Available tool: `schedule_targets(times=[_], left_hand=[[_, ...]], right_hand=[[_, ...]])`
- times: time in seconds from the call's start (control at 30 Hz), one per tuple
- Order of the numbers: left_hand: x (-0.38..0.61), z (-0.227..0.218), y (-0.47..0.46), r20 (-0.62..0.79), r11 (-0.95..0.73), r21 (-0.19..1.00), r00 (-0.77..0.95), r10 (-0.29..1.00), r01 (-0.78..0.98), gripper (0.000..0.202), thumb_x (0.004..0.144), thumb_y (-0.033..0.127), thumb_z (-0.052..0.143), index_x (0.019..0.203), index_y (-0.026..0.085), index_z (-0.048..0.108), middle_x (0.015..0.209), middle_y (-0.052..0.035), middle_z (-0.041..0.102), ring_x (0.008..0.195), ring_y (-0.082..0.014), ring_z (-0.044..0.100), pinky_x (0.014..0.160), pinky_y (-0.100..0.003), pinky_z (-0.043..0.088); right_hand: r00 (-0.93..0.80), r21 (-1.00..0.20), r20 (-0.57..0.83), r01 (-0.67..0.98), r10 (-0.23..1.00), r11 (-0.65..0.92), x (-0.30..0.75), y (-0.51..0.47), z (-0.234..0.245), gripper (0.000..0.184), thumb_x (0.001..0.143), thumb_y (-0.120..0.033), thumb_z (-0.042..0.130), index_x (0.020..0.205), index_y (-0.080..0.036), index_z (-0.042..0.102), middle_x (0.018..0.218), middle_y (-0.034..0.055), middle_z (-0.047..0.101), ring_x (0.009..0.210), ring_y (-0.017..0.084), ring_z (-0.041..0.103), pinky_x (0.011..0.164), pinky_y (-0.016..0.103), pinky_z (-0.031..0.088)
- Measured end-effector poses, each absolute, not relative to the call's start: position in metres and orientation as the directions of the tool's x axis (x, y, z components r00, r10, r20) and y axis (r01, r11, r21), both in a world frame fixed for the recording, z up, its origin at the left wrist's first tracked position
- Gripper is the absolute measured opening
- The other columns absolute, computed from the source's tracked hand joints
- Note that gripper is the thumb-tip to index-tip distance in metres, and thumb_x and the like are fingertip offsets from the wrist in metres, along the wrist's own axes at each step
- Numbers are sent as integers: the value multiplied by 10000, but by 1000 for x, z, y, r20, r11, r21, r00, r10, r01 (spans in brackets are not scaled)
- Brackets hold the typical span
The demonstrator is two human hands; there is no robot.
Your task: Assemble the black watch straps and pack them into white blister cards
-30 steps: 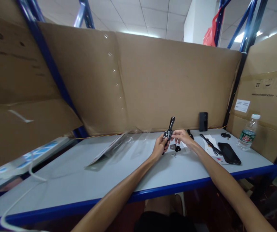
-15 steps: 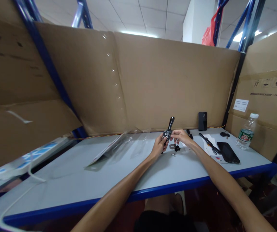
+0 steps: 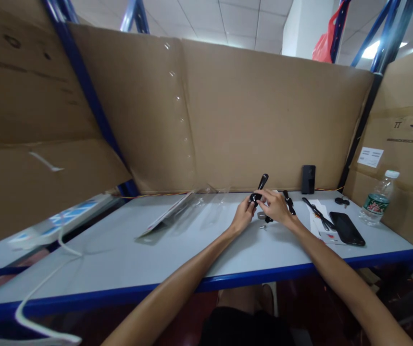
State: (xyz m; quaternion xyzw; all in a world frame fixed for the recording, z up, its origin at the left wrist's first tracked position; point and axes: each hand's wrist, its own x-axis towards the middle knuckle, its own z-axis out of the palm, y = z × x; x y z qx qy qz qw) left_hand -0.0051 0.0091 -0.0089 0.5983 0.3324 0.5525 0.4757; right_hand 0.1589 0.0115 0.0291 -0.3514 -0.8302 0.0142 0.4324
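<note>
My left hand (image 3: 243, 214) is wrapped round the middle of a black two-handled tool that looks like a spokeshave (image 3: 263, 181). One glossy handle points up and away; the lower one is hidden by my hands. The fingers of my right hand (image 3: 274, 205) are closed on the tool's middle part from the right. Whether a small part is pinched there too, I cannot make out. Just beneath my hands lie a flat grey metal plate (image 3: 261, 216), a black knob (image 3: 269, 219), partly covered by my right hand, and a small silvery piece (image 3: 263, 227).
Right of my hands lie a black-handled item (image 3: 289, 203), a dark cable (image 3: 319, 215) on papers, and a phone (image 3: 346, 228). Another phone (image 3: 308, 179) leans on the cardboard. A water bottle (image 3: 375, 199) stands far right. A plastic-sleeved sheet (image 3: 165, 215) lies left.
My right hand has moved in from beside the spokeshave onto its middle, now covering part of the black knob. The view has shifted slightly.
</note>
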Motion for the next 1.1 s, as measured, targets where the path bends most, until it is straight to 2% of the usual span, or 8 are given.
schedule_targets(times=[0.2, 0.5, 0.63, 0.73, 0.87, 0.97, 1.03, 1.1], left_hand=[[-2, -13, 12, 429, -428, 903, 120, 895, -36, 256, 866, 369, 633, 1025, 170, 610, 603, 45, 498, 504, -105, 400, 490, -210, 282], [-2, -10, 6, 580, -582, 789, 73, 811, 199, 137, 883, 200, 587, 1005, 193, 649, 671, -6, 586, 589, -161, 492, 609, -247, 339], [-4, -5, -3, 605, -593, 709, 103, 789, 380, 235, 927, 170, 482, 1115, 188, 622, 741, -35, 628, 627, -183, 534, 633, -264, 352], [-6, -3, -6, 610, -580, 615, 142, 779, 535, 325, 944, 136, 394, 1218, 177, 563, 828, -60, 666, 693, -196, 586, 657, -273, 381], [-8, -2, -8, 617, -568, 535, 170, 768, 625, 424, 911, 83, 386, 1306, 180, 503, 915, -82, 693, 790, -219, 638, 702, -288, 427], [-8, 0, -10, 595, -543, 526, 173, 785, 655, 458, 901, 74, 398, 1338, 178, 485, 960, -100, 700, 833, -236, 656, 732, -306, 454], [-8, 2, -11, 574, -520, 525, 171, 801, 674, 449, 911, 79, 386, 1338, 168, 488, 976, -116, 705, 843, -249, 666, 739, -319, 464], [-8, 3, -12, 559, -499, 514, 169, 812, 697, 440, 924, 86, 366, 1342, 151, 486, 988, -136, 712, 855, -265, 674, 738, -331, 468]], right_hand=[[-448, -221, 660, 652, 603, 725, 157, 9, 28, 235, 982, -245, 555, 1172, -254, 694, 1131, 82, 700, 933, 220, 656, 811, 296, 431], [-466, -48, 661, 756, 588, 653, 154, 5, 31, 255, 1020, -332, 506, 979, -177, 704, 1009, 130, 690, 833, 219, 646, 696, 289, 387], [-331, -197, 709, 755, 622, 625, 141, 1, 26, 280, 1016, -298, 452, 864, -184, 657, 916, 104, 687, 786, 199, 617, 674, 282, 376], [-180, -509, 678, 584, 713, 632, 133, 2, 24, 300, 969, -336, 477, 722, -200, 580, 737, 47, 632, 678, 172, 564, 620, 266, 375], [-259, -947, 279, 83, 925, 309, 132, 8, 27, 334, 882, -477, 545, 694, -201, 541, 618, -9, 520, 451, 101, 361, 445, 240, 269], [-320, -982, 150, 58, 935, 178, 135, 9, 30, 333, 866, -493, 555, 717, -195, 563, 594, -19, 496, 423, 93, 314, 421, 238, 225], [-191, -894, 321, 262, 928, 363, 137, 6, 32, 316, 900, -450, 527, 717, -197, 579, 598, -2, 527, 475, 121, 413, 467, 244, 282], [-118, -670, 563, 514, 818, 535, 137, 2, 33, 265, 925, -384, 517, 760, -201, 613, 667, 27, 610, 603, 159, 535, 568, 254, 355]])
